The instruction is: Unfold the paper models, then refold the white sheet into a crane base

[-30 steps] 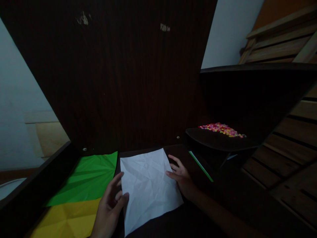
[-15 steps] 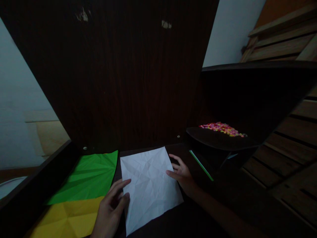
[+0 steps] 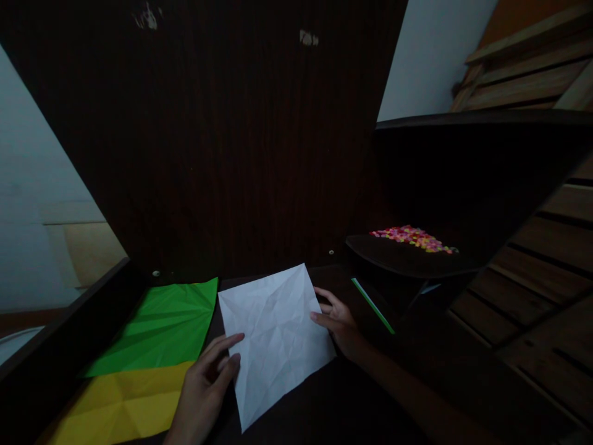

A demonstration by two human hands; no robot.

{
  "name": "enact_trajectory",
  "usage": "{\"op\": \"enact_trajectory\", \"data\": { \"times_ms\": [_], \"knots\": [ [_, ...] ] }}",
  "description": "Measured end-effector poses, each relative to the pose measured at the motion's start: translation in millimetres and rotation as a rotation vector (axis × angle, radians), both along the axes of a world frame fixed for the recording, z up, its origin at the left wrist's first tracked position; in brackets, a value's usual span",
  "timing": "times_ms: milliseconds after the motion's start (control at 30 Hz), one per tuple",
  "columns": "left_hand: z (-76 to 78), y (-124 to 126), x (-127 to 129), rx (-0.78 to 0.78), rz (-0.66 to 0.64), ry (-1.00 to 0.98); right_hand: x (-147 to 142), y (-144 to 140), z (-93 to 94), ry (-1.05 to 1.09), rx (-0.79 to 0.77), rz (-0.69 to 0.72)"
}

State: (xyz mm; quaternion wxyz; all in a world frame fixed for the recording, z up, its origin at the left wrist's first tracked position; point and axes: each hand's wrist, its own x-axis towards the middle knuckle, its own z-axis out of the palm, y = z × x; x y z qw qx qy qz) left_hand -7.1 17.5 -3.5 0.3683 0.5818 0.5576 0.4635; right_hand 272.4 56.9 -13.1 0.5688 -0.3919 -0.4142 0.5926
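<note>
A creased white sheet of paper (image 3: 278,334) is between my two hands on the dark surface, its corners turned at a slant. At its left edge, my left hand (image 3: 208,377) has the index finger and thumb over the margin, the other fingers curled beside it. My right hand (image 3: 340,324) grips the right edge, thumb on top and the other fingers partly hidden behind the sheet. To the left lies a green sheet of paper (image 3: 162,324), wrinkled, and nearer me a creased yellow sheet of paper (image 3: 125,402).
A thin green-and-white strip (image 3: 373,306) lies right of my right hand. Small colourful pieces (image 3: 412,238) are heaped on a dark corner shelf (image 3: 393,262). A tall dark wood panel (image 3: 259,136) rises behind, and a raised ledge (image 3: 69,321) borders the left.
The white sheet has turned slightly counter-clockwise, its right corner moving up and its bottom corner shifting right. Both hands stay at its edges. The whole view has shifted a little.
</note>
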Motion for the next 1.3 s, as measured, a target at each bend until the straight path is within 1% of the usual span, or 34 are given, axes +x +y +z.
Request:
{"op": "enact_trajectory", "data": {
  "times_ms": [133,233,367,533,667,800,867,967,1133,1233,1300],
  "knots": [
    [-0.5,1,-2,0.02,0.046,-0.026,1,2,-3.2,-0.038,0.002,0.044],
    [0.4,1,-3,0.001,0.086,-0.046,2,3,-6.2,-0.056,-0.003,0.062],
    [0.4,0,-2,-0.028,0.111,-0.079,0,5,-9.8,-0.101,-0.003,0.02],
    [-1.5,-2,-1,-0.006,0.001,-0.134,0,7,-9.7,-0.16,-0.006,-0.074],
    [-5.8,-2,-2,0.006,-0.073,-0.13,1,8,-9.4,-0.178,0.014,-0.104],
    [-12.8,-1,-5,0.032,-0.094,-0.063,2,8,-8.8,-0.187,0.014,-0.113],
    [-14.0,0,-7,0.043,-0.088,-0.016,2,8,-7.9,-0.196,0.026,-0.119],
    [-9.8,0,-8,0.108,-0.065,0.053,3,7,-6.3,-0.222,0.054,-0.132],
    [3.3,-5,-6,0.287,-0.07,0.16,5,6,-4.7,-0.261,0.115,-0.163],
    [5.2,-7,-6,0.374,-0.057,0.19,7,7,-4.3,-0.234,0.122,-0.174],
    [3.8,-8,-7,0.393,-0.044,0.202,8,7,-3.6,-0.213,0.122,-0.174]
  ]
}}
